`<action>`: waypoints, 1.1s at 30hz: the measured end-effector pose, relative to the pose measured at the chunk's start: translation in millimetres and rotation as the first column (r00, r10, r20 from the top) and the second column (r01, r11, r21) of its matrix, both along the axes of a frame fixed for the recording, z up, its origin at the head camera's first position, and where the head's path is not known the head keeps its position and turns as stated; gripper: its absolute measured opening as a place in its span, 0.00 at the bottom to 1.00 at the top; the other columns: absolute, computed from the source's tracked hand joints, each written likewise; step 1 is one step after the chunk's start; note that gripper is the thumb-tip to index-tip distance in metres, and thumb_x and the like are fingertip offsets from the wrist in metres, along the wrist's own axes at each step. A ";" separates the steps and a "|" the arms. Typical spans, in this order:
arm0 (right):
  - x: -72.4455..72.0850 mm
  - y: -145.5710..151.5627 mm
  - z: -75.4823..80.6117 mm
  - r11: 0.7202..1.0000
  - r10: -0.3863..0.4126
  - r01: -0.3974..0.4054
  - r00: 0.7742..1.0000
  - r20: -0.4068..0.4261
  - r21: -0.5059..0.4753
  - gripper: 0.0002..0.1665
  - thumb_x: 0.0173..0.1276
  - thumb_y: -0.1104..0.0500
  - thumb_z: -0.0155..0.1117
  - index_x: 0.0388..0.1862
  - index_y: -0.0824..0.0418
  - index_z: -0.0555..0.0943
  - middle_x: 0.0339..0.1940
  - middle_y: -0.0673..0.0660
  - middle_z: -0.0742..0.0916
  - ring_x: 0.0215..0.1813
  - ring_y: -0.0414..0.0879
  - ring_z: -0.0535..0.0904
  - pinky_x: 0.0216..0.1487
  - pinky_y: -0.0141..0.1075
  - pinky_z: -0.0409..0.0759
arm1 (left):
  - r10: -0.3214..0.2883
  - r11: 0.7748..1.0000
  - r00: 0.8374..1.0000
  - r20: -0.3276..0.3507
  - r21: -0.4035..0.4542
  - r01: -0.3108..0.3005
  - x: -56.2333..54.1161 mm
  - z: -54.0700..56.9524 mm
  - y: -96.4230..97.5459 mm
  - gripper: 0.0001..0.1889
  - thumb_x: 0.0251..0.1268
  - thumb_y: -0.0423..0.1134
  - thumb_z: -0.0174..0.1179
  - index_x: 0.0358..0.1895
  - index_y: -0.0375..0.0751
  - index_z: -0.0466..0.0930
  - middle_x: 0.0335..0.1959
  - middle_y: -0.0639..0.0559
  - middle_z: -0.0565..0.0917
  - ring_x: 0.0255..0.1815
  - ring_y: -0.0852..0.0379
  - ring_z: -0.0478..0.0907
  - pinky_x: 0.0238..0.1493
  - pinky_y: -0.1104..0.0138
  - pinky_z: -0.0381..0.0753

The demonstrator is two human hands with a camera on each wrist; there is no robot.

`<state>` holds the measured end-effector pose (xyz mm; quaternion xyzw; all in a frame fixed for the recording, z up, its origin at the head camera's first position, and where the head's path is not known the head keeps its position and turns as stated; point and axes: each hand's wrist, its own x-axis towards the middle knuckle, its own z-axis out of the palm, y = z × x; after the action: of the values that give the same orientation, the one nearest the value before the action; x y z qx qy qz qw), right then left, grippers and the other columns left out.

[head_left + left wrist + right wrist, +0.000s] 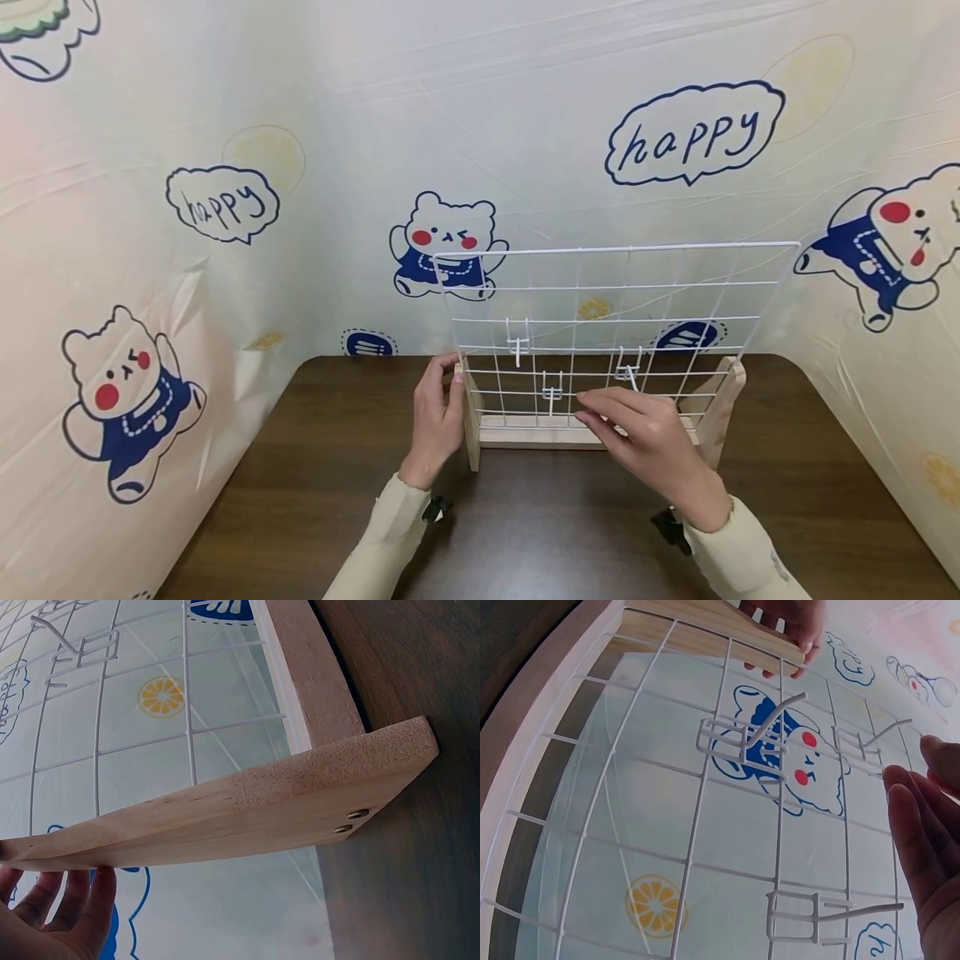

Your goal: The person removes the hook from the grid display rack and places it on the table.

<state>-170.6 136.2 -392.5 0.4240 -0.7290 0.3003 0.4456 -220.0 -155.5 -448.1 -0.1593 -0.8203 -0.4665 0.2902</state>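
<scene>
A white wire grid panel (600,320) stands upright in a wooden stand (540,435) on the table. My left hand (437,417) grips the upper end of the stand's left side piece (225,799), thumb on the near edge and fingers beyond it. Three white wire hooks hang on the grid: an upper left hook (517,346), a lower middle hook (552,392) and a right hook (627,367). In front of the grid is my right hand (648,437), fingertips pointing left near the middle hook. Its thumb and fingers (904,817) are close together, with nothing seen between them.
Dark brown wooden table (525,533) lies under the stand. Behind it and along both sides hangs a pale printed sheet (337,167) with cartoon bears. The stand's right side piece (723,408) rises beyond my right hand.
</scene>
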 end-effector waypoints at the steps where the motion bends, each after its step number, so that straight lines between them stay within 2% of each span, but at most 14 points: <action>1: -0.2 -0.5 0.1 1.000 0.000 0.000 1.000 0.002 -0.001 0.20 0.81 0.50 0.60 0.40 0.63 0.90 0.35 0.56 0.93 0.33 0.47 0.91 0.34 0.35 0.88 | 0.000 1.000 1.000 0.001 0.000 0.000 0.3 0.1 0.0 0.13 0.81 0.36 0.51 0.61 0.39 0.77 0.56 0.45 0.84 0.54 0.51 0.83 0.55 0.50 0.89; 11: -0.8 -7.3 2.2 1.000 0.011 -0.010 0.999 0.031 -0.019 0.21 0.80 0.50 0.59 0.40 0.64 0.90 0.36 0.57 0.94 0.34 0.47 0.91 0.35 0.35 0.88 | 0.007 1.000 1.000 0.006 -0.004 -0.007 0.9 -1.6 -0.7 0.14 0.81 0.36 0.50 0.61 0.37 0.77 0.55 0.46 0.84 0.54 0.52 0.82 0.54 0.50 0.89; 19: -3.4 -16.6 8.1 0.998 0.031 -0.030 0.999 0.023 -0.055 0.20 0.80 0.50 0.60 0.41 0.65 0.90 0.35 0.58 0.93 0.32 0.46 0.90 0.30 0.29 0.84 | -0.001 1.000 1.000 -0.011 -0.002 0.001 0.5 -2.5 -0.6 0.13 0.81 0.36 0.50 0.61 0.39 0.77 0.55 0.45 0.84 0.54 0.53 0.83 0.52 0.52 0.90; 24: -4.8 -20.7 10.2 0.997 0.032 -0.031 0.999 0.013 -0.074 0.21 0.80 0.50 0.60 0.41 0.66 0.90 0.34 0.58 0.93 0.32 0.47 0.90 0.32 0.32 0.87 | -0.010 1.000 1.000 0.000 0.001 0.010 0.5 -3.1 0.3 0.13 0.82 0.36 0.50 0.61 0.39 0.77 0.56 0.41 0.84 0.54 0.53 0.83 0.52 0.52 0.90; 33: -10.2 -29.6 8.1 0.993 0.068 -0.064 0.997 0.032 -0.098 0.18 0.79 0.53 0.62 0.42 0.67 0.90 0.34 0.60 0.93 0.30 0.47 0.90 0.33 0.32 0.87 | -0.007 1.000 1.000 -0.012 0.005 0.007 -0.3 -1.7 -0.1 0.13 0.81 0.37 0.50 0.60 0.39 0.77 0.55 0.43 0.84 0.53 0.51 0.83 0.53 0.48 0.90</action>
<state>-180.9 106.7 -384.3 0.4206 -0.7069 0.3572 0.4425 -220.3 -155.7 -449.8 -0.1644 -0.8168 -0.4684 0.2940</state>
